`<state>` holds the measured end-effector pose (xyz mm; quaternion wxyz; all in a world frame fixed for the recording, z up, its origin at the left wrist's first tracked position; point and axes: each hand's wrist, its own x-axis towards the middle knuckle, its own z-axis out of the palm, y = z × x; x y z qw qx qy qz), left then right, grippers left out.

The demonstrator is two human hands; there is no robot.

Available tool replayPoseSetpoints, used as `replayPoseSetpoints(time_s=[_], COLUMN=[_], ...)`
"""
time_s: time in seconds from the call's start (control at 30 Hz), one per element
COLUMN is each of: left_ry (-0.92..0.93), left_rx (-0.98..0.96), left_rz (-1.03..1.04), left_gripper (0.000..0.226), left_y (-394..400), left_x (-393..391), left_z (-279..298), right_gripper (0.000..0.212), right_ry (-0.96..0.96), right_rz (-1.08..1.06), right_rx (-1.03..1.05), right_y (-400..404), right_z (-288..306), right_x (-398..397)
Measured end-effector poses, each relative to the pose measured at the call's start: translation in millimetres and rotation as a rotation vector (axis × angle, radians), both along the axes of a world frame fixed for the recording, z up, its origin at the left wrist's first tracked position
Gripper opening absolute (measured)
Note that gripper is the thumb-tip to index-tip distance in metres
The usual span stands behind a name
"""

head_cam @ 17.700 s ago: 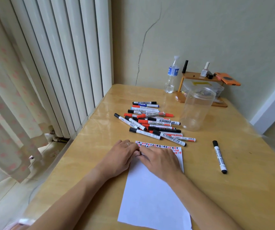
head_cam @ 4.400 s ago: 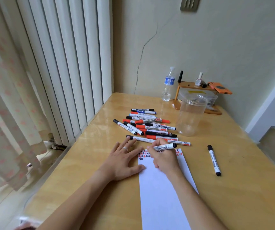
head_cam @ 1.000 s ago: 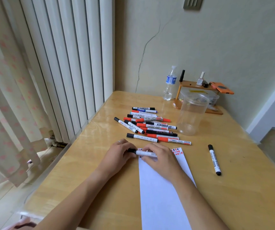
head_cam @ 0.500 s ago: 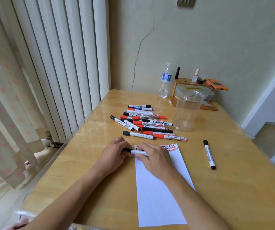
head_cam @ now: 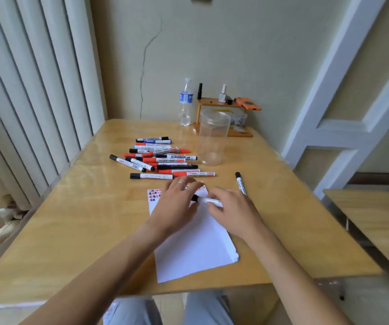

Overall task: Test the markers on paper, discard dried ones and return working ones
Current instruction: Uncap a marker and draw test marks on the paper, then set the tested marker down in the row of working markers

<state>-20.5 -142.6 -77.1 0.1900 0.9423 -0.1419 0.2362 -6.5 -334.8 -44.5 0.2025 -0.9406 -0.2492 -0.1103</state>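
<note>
Markers are the business here, and one black-capped marker point(head_cam: 206, 200) sits between both hands above the far end of the paper point(head_cam: 188, 235): the right hand point(head_cam: 232, 208) curls its fingers round the white barrel, while the left hand point(head_cam: 177, 202) lies over the sheet with its fingers near the cap end; whether it pinches the cap or only steadies the page I cannot tell. If the cap is only half seated, the tip could dry out or smear the sheet. The paper lies loose near the table's point(head_cam: 71, 219) near edge, its near corner close to the drop, so a careless drag of the wrists could slide it off. Beyond the hands, the pile of markers point(head_cam: 163, 160) lies toward the far left side, untidy and round-barrelled, so a nudge could roll some toward the left edge. A lone black marker point(head_cam: 241, 184) lies just right of the right hand and could get mixed with untested ones. The clear jar point(head_cam: 213, 137) stands upright beside the pile; a hasty reach could tip it
</note>
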Motion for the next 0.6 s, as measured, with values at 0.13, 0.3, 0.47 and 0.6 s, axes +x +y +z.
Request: replayPoseSetpoints(time_s=[0.13,0.3,0.47,0.6], left_ry=[0.087,0.169,0.354,0.364], left_rx=[-0.087,0.028,0.270,0.313], left_rz=[-0.122,-0.375,-0.486,-0.481], left_gripper=[0.052,0.053,0.062,0.075], left_y=[-89,-173,-211,-208], left_x=[-6,-24,-32,-32], left_z=[-2,-15,-30,-31], right_gripper=[0.006,0.012,0.011,0.016], right_ry=[-0.136,-0.226,-0.213,0.103], right_rz=[-0.335,-0.685,-0.837,-0.987], right_rx=[0.081,0.066,0.155,0.025], right_y=[-78,-172,-225,-241], right_z=[-18,-39,-64,-97], right_x=[-25,-87,-157,-190])
